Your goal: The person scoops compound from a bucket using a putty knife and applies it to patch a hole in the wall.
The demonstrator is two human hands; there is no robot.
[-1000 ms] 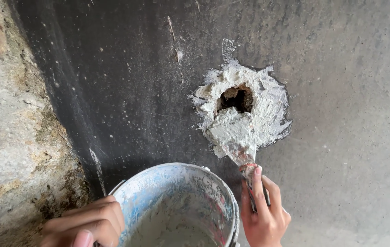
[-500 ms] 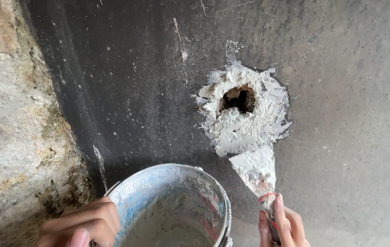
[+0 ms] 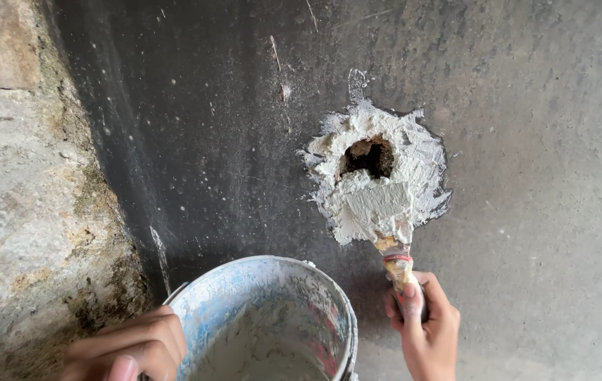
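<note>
Head view, looking at a dark grey concrete wall [image 3: 541,141]. The right hand [image 3: 424,331] is closed around the paint-stained handle of a narrow putty knife with a plaster-coated blade [image 3: 378,208], index finger laid along the handle. The blade lies flat against the wall, just below a dark, ragged hole [image 3: 368,156] in the middle of a rough patch of pale grey plaster [image 3: 424,169]; the blade's upper edge reaches the lower rim of the hole. The left hand [image 3: 128,346], at the near left, grips the rim of a round, plaster-smeared bucket with blue and red marks [image 3: 223,296], fingers curled over the outside and thumb at the edge. The bucket sits near, left of the knife hand and apart from it, holding pale grey plaster at its bottom. At the far left stands a rough, weathered stone surface [image 3: 19,212], meeting the dark wall along a slanting edge.
</note>
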